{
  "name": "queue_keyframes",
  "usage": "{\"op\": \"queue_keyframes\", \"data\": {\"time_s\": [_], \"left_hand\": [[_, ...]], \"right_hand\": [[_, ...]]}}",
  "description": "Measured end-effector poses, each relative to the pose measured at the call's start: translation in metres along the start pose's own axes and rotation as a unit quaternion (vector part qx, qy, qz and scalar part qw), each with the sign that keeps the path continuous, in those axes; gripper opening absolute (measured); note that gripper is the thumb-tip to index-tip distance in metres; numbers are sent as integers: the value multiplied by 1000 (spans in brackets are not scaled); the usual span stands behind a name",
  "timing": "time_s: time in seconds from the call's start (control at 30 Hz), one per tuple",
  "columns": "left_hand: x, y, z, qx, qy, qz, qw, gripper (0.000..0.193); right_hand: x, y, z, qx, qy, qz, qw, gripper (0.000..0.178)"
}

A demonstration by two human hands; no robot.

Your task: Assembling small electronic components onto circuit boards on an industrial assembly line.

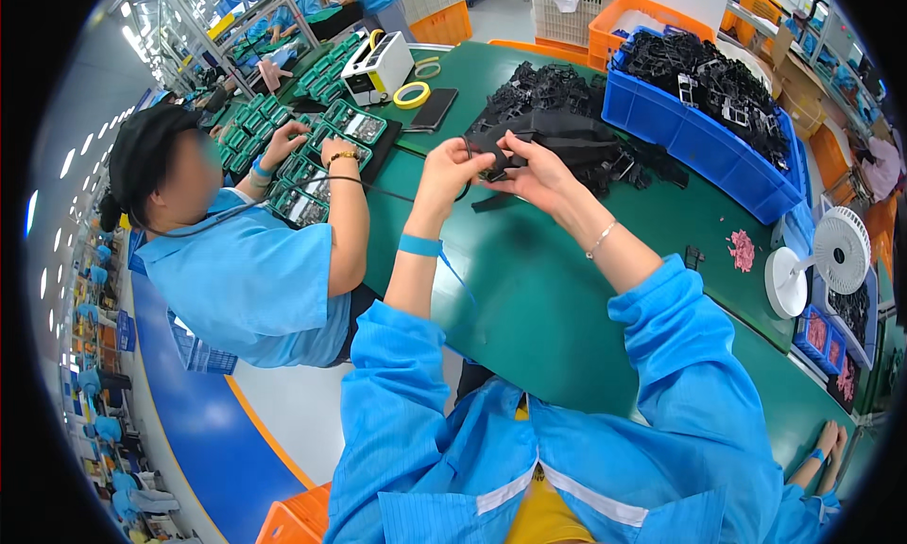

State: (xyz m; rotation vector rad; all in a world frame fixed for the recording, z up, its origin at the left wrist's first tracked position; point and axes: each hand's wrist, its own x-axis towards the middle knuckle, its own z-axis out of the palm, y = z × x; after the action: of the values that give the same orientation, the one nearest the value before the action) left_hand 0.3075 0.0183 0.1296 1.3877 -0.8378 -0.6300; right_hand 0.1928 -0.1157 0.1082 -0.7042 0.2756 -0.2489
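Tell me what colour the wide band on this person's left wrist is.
The wide band is turquoise-blue, showing best in the head view.

Over the long green tabletop (pixel 529 298): left hand (pixel 448 173) and right hand (pixel 540 177), small black piece (pixel 489 162) between them. Behind them sits a jumbled heap of black plastic parts (pixel 543 95). Right of that, a deep blue rectangular plastic bin (pixel 680 156) (more black parts (pixel 727 90) in it, piled past the rim), with an orange plastic crate (pixel 605 35) behind. Nearer on the right, a loose pile of pink bits (pixel 742 251), then a round white fan (pixel 841 251) to its right. Left of the heap there's a flat black pad (pixel 435 110), then a yellow tape roll (pixel 412 103), then a boxy white machine (pixel 378 69). Farther left, green plastic trays (pixel 253 120) sit in front of a blue-shirted co-worker (pixel 255 279).
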Motion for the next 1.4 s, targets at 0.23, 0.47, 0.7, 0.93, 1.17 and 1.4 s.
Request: {"op": "queue_keyframes", "data": {"time_s": [0.23,0.47,0.7,0.93,1.17,1.4], "left_hand": [[-30,0,-38,394,132,15,910,20],[-61,-33,-8,600,85,221,764,76],[-14,-46,31,690,39,285,665,18],[33,0,-11,351,173,182,902,24],[71,53,-30,264,196,236,914,26],[54,84,-65,93,171,173,965,29]], "right_hand": [[29,-27,5,-300,13,-10,954,37],[30,-50,-33,-831,61,-254,491,37],[13,-98,-55,-915,-69,-192,348,30],[-17,-148,-12,-696,-68,-164,696,31],[-31,-193,38,-632,-131,-280,711,31],[-40,-170,108,-540,-218,-227,781,37]]}}
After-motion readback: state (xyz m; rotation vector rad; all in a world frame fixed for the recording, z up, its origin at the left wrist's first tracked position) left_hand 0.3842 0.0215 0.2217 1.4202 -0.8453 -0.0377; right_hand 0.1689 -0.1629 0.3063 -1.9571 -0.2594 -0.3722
